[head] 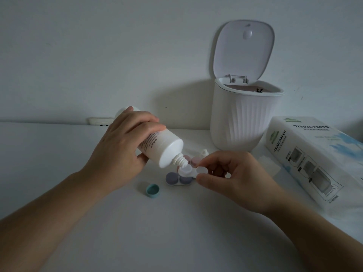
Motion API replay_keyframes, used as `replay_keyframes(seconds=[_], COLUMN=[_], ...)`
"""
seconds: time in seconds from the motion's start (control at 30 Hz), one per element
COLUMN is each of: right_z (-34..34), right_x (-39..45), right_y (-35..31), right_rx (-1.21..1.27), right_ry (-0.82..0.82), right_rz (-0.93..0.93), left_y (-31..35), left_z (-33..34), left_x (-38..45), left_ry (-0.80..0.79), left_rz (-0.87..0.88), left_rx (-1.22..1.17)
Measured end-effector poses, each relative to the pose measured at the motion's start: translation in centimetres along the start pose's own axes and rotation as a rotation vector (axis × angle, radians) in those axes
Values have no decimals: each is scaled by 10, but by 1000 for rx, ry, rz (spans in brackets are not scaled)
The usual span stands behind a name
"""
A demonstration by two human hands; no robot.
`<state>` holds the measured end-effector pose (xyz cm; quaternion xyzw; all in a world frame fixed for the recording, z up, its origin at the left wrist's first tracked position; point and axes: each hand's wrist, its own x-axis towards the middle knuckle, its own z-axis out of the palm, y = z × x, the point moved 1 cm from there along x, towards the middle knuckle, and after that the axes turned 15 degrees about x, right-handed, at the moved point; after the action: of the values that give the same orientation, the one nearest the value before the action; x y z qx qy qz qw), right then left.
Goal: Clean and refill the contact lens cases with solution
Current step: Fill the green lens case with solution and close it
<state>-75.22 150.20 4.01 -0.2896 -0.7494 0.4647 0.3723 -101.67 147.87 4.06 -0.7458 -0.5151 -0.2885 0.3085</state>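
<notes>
My left hand (121, 146) grips a white solution bottle (167, 149), tipped nozzle-down to the right. The nozzle sits over the left well of a white contact lens case (189, 171), which my right hand (229, 173) pinches at its right end, just above the table. Under it lies a second case with purple caps (177, 178). A pinkish case (193, 160) lies behind, partly hidden by the bottle. A teal cap (152, 190) rests on the table to the lower left. A small white cap (204, 153) stands behind the cases.
A white ribbed bin (245, 118) with its lid (243, 50) up stands at the back right. A tissue paper pack (316, 160) lies along the right edge of the white table (176, 232). A wall socket (98, 121) sits at the back.
</notes>
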Motion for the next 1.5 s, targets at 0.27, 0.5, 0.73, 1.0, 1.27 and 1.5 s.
replay_keyframes(seconds=[0.27,0.5,0.73,1.0,1.27,1.5], right_z=[0,-1,-1,-1,-1,-1], right_x=[0,0,0,1,2,2], right_y=[0,-1,-2,-3,-4,-4], right_rx=[5,-4,26,50,70,81], right_ry=[-1,-2,-1,-15,-29,-30], right_rz=[3,0,2,9,-3,-3], left_y=[-1,-2,-2,-5,-16,-18], left_z=[1,1,-1,-8,-4,0], left_x=[0,0,-3,-7,-10,-9], left_ry=[2,-5,-30,-3,-39,-71], left_rz=[-4,-25,-143,-396,-681,-770], left_rx=[8,-6,-96,-270,-466,-501])
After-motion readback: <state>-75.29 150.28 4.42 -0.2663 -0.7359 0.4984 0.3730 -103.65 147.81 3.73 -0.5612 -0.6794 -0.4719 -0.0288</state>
